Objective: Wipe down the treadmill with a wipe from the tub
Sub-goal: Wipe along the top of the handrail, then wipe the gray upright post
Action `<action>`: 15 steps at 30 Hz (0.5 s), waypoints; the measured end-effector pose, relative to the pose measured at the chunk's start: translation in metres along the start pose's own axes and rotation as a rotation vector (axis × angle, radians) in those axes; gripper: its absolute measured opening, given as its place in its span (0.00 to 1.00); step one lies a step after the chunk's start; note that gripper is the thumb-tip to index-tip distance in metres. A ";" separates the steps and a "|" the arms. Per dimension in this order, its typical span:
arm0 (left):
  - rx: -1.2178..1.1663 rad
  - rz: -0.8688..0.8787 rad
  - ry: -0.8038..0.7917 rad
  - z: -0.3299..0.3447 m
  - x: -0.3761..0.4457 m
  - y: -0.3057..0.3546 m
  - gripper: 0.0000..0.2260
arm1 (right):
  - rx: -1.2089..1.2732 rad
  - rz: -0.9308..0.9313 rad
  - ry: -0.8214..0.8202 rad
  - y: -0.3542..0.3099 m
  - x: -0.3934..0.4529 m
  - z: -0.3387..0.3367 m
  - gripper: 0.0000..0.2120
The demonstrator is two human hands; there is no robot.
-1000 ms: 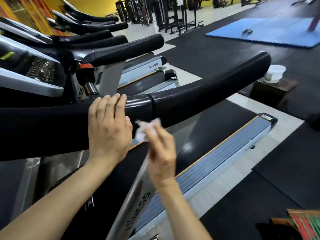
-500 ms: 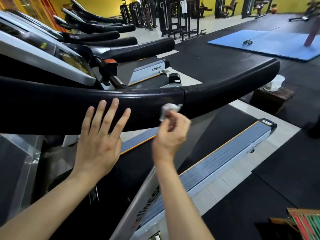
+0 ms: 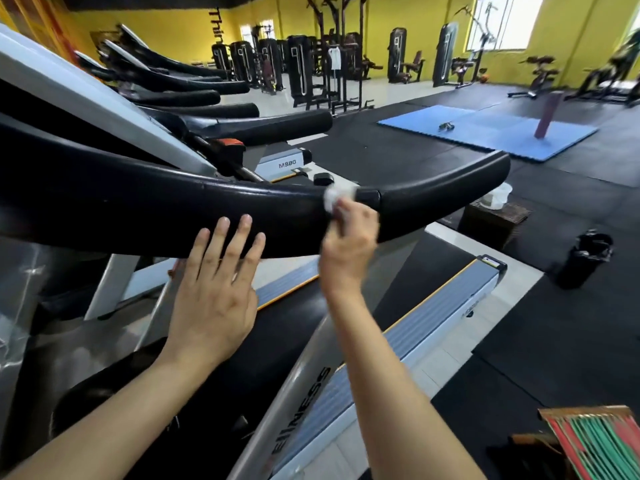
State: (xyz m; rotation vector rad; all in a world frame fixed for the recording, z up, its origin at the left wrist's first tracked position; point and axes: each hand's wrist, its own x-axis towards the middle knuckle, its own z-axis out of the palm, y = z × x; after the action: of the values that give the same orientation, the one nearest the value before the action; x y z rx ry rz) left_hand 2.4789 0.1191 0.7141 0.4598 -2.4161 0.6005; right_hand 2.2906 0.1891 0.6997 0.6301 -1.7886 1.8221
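Head view: the treadmill's [image 3: 433, 323] black padded handrail [image 3: 138, 209] runs across the frame, curving up twd its right end. The right hand [image 3: 349, 244] has its grip curled round a small bunched white wipe [image 3: 334, 197], pinching it w/ fingertips and pressing it onto the top of the rail just left of the seam where two padded sections meet. The left hand [image 3: 218, 289] is held flat w/ fingers straight and slightly spread, fingertips lying against the lower face of the rail, left of the right hand; it grips nothing. Both forearms come up from the bottom edge of the frame. Below the hands are the dark belt and the grey side rail w/ an orange edge stripe; a silver upright carries lettering, partly hidden.

The white tub [image 3: 497, 197] sits on a dark wooden box [image 3: 495, 220] on the floor beyond the rail's right end, well apart from both hands. A black bin [image 3: 585, 258] stands near the box. Further back lies a blue mat [image 3: 485, 131], w/ more treadmills on the left and weight machines against yellow walls
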 end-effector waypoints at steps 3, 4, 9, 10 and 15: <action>-0.045 -0.008 -0.036 0.009 -0.011 0.011 0.30 | 0.012 -0.251 -0.205 -0.031 -0.033 0.005 0.15; -0.060 -0.002 -0.053 0.014 -0.018 0.016 0.30 | 0.017 -0.279 -0.231 -0.030 -0.033 0.002 0.14; -0.179 0.019 -0.129 0.043 -0.041 0.048 0.30 | -0.038 -0.093 -0.228 0.004 -0.028 -0.038 0.20; -0.211 0.039 -0.158 0.058 -0.039 0.059 0.30 | -0.044 0.012 -0.170 0.025 -0.025 -0.047 0.20; -0.282 0.140 -0.273 0.111 -0.032 0.103 0.31 | 0.012 0.593 0.052 0.115 -0.015 -0.094 0.12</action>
State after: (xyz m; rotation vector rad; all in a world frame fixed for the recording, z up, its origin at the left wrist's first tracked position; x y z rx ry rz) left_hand 2.4049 0.1539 0.5829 0.2680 -2.7572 0.2583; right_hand 2.2304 0.2817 0.5995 0.0411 -2.0755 2.1910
